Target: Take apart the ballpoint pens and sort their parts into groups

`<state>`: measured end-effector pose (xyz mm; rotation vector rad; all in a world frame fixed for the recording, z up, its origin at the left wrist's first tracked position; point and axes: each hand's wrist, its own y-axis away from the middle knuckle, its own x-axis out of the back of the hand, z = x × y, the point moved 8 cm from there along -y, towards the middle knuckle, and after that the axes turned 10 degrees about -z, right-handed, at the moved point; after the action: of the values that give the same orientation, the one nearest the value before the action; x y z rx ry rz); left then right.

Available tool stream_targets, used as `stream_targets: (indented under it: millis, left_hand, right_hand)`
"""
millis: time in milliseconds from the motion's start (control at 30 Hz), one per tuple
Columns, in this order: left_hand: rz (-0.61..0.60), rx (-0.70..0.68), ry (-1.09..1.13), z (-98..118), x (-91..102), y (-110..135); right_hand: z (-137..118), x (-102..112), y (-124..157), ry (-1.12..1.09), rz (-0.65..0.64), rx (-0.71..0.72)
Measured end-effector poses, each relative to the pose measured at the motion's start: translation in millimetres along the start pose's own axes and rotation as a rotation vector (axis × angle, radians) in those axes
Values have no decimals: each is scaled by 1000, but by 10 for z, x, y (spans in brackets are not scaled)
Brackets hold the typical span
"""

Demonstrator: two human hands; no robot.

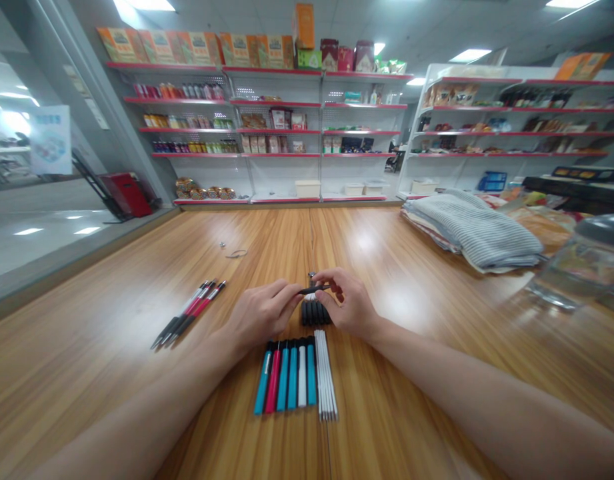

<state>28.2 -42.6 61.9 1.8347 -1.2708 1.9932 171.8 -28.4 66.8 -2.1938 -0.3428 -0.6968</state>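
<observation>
1. the surface (111, 320) is glossy wood-grain laminate under ceiling lights; white shelves (257, 133) with red edges and packaged goods stand beyond its far edge.
2. the left grip (259, 313) and right grip (349, 305) pinch one slim black pen barrel (314, 289) between their fingertips, just above the surface.
3. short black barrels (315, 313) lie right below the grips; blue, pink and white pens (285, 380) and thin white sticks (325, 380) lie nearer the body.
4. tapered black-and-red pens (189, 312) lie left of the grips; folded striped cloth (471, 230) sits well right, with open wood between.

Left hand (259, 315), right hand (349, 305), pinching a black pen piece (314, 289), teal and red pens (283, 377) below, wooden tabletop (87, 347)
</observation>
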Motion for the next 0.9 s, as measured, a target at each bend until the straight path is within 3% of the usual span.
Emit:
stream_targets:
  millis: [900]
  left_hand:
    - [-64,48,-7,-39,-64,-15]
  right_hand:
    - [-24,-4,-14,12,-18,27]
